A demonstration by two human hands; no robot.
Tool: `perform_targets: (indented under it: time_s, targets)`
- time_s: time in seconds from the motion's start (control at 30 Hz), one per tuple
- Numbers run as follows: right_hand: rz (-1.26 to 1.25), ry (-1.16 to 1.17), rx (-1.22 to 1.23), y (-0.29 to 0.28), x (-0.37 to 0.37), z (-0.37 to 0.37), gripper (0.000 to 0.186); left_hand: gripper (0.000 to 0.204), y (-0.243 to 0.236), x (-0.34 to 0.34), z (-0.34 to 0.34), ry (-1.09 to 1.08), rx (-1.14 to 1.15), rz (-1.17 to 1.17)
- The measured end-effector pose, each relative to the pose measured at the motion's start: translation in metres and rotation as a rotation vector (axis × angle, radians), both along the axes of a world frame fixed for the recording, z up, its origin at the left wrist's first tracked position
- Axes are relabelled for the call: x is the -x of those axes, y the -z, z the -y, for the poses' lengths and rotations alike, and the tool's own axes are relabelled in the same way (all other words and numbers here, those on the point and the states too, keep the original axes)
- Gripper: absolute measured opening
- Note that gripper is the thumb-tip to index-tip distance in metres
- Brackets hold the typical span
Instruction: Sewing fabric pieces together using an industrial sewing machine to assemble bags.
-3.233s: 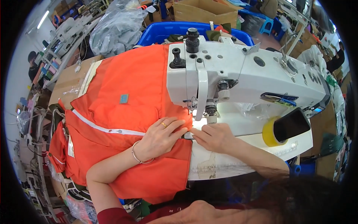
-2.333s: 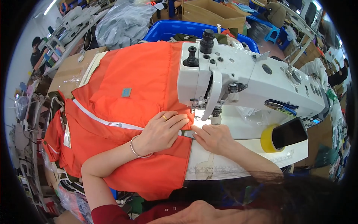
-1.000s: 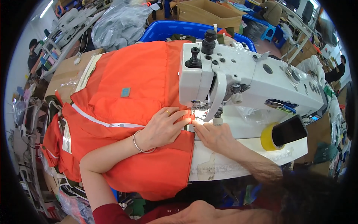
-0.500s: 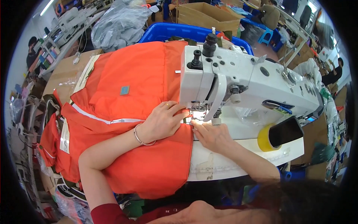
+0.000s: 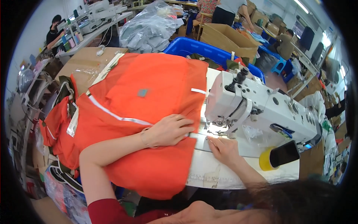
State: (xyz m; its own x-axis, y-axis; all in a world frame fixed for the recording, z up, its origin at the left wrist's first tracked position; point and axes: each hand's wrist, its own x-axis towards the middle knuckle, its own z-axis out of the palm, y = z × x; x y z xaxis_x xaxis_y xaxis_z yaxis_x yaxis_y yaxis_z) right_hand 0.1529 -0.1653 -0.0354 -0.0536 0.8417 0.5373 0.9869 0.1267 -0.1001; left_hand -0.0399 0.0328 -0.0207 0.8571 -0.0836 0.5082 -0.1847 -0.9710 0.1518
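A bright orange garment piece [image 5: 149, 74] with a white zipper [image 5: 112, 114] and a small grey patch [image 5: 142, 92] lies spread to the left of a white sewing machine [image 5: 257, 95]. My left hand [image 5: 169, 130] rests on the fabric near its right edge, fingers stretched and slightly apart. At the machine's lit needle area [image 5: 219, 128], my right hand [image 5: 225, 150] is just in front, on the bed plate. Its fingers are curled together at the tips; whatever they pinch is too small to make out. A gap separates the fabric edge from the needle.
A yellow tape roll [image 5: 265, 159] with a dark phone [image 5: 285, 154] in it stands on the right of the machine bed. Behind are a blue bin [image 5: 175, 46], an open cardboard box [image 5: 227, 37] and a grey plastic bag [image 5: 147, 30]. Other people are in the background.
The orange fabric has come out from under the needle and shifted left with my left hand. My right hand has come apart from the fabric. The whole view has also tilted.
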Motion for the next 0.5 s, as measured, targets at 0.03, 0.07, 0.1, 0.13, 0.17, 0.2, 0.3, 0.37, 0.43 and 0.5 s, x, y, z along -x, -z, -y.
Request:
perform_targets:
  time_s: [0.03, 0.07, 0.1, 0.13, 0.17, 0.2, 0.3, 0.37, 0.43, 0.5]
  targets:
    - [-0.041, -0.003, -0.034, 0.008, -0.012, 0.002, 0.020, 0.029, -0.006, 0.007, -0.001, 0.025, 0.040, -0.115]
    - [-0.050, -0.001, -0.037, 0.007, -0.010, 0.004, 0.017, 0.029, -0.009, 0.030, -0.001, 0.052, 0.053, -0.144]
    - [-0.069, -0.011, -0.053, 0.009, -0.009, 0.003, 0.016, 0.030, -0.011, 0.055, 0.001, 0.071, 0.068, -0.177]
    - [-0.083, -0.021, -0.074, 0.008, -0.007, 0.002, 0.016, 0.030, -0.017, 0.077, 0.008, 0.061, 0.081, -0.213]
    - [-0.094, -0.021, -0.064, 0.002, -0.006, 0.002, 0.017, 0.031, -0.021, 0.095, 0.013, 0.061, 0.096, -0.240]
    - [-0.107, -0.011, -0.070, 0.001, -0.006, 0.002, 0.017, 0.033, -0.026, 0.114, 0.023, 0.035, 0.092, -0.303]
    - [-0.072, -0.029, -0.106, 0.007, -0.007, -0.001, 0.015, 0.055, -0.048, 0.148, 0.068, -0.233, 0.016, -0.378]
    - [-0.044, -0.038, -0.129, 0.006, -0.005, -0.005, 0.014, 0.065, -0.030, 0.171, 0.083, -0.424, 0.032, -0.415]
    - [0.071, -0.012, -0.111, 0.002, -0.002, -0.002, 0.021, 0.059, -0.016, 0.186, 0.079, -0.461, -0.161, -0.416]
    - [0.053, -0.039, -0.137, -0.010, 0.016, -0.005, 0.029, 0.051, -0.004, 0.205, 0.065, -0.387, -0.207, -0.256]
